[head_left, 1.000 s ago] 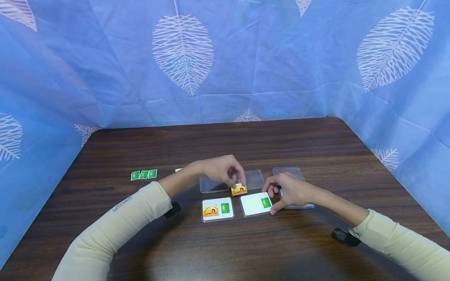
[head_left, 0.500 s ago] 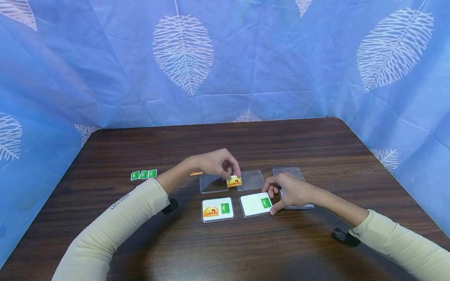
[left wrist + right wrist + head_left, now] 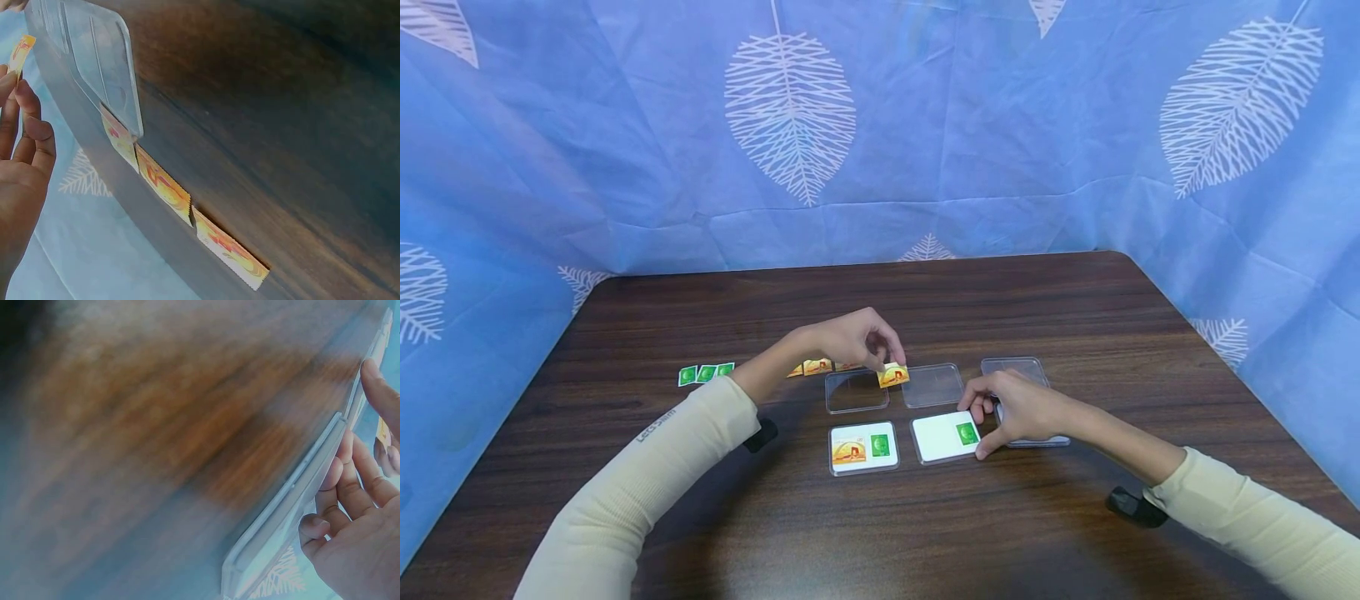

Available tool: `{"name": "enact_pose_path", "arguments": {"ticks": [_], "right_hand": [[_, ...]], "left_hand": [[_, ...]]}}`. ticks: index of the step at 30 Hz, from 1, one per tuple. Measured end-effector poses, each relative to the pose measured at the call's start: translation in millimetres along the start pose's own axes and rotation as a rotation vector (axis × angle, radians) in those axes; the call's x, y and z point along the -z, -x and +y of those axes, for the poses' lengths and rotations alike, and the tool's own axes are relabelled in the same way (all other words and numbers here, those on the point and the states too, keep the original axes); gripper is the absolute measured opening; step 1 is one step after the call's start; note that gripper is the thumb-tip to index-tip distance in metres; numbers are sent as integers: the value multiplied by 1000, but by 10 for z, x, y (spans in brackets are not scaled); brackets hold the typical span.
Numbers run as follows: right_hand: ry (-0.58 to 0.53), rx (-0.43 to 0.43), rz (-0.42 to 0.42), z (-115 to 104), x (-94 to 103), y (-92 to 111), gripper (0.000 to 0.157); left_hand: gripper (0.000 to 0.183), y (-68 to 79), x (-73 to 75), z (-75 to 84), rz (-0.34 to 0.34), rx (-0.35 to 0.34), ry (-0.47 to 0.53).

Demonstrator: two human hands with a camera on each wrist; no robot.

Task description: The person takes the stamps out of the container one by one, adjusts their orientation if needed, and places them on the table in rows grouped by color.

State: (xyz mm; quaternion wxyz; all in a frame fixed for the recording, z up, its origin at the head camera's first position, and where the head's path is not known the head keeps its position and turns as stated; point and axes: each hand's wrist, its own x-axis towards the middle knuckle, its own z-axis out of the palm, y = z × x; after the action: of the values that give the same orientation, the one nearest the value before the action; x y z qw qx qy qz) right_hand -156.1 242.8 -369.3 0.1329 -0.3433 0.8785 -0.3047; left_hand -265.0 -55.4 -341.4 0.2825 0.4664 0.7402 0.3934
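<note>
My left hand (image 3: 853, 337) pinches a yellow-orange postage stamp (image 3: 892, 377) between thumb and fingertips, over the gap between two clear plastic lids. In the left wrist view the stamp (image 3: 22, 53) stands up from the fingertips, seen nearly edge-on. My right hand (image 3: 1018, 407) grips the right edge of a clear case with a white card (image 3: 934, 437), thumb at its near corner and fingers at its far corner. A green stamp (image 3: 967, 433) lies on that card's right side. To its left, another case (image 3: 865, 472) holds a card bearing one orange and one green stamp.
Three green stamps (image 3: 707, 373) lie in a row at the left. Several orange stamps (image 3: 164, 182) lie behind the left lid (image 3: 857, 400). Two more lids, the middle one (image 3: 936, 385) and the right one (image 3: 1015, 365), lie behind the cases. A third case (image 3: 1047, 442) is partly hidden behind the right hand.
My left hand has drawn back and slightly left with the stamp, away from the middle case, uncovering the orange stamps behind. The right hand stays in place.
</note>
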Motion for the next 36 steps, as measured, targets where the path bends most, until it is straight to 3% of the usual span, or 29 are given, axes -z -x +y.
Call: {"name": "enact_pose_path", "arguments": {"ticks": [16,36], "right_hand": [[10,2,-2,-2,4,2,44],[-3,-1,-7,-18,4,9,44]], "left_hand": [[21,-10,103,-75,75,120,22],[23,-90,201,-209,72,254,-11]]}}
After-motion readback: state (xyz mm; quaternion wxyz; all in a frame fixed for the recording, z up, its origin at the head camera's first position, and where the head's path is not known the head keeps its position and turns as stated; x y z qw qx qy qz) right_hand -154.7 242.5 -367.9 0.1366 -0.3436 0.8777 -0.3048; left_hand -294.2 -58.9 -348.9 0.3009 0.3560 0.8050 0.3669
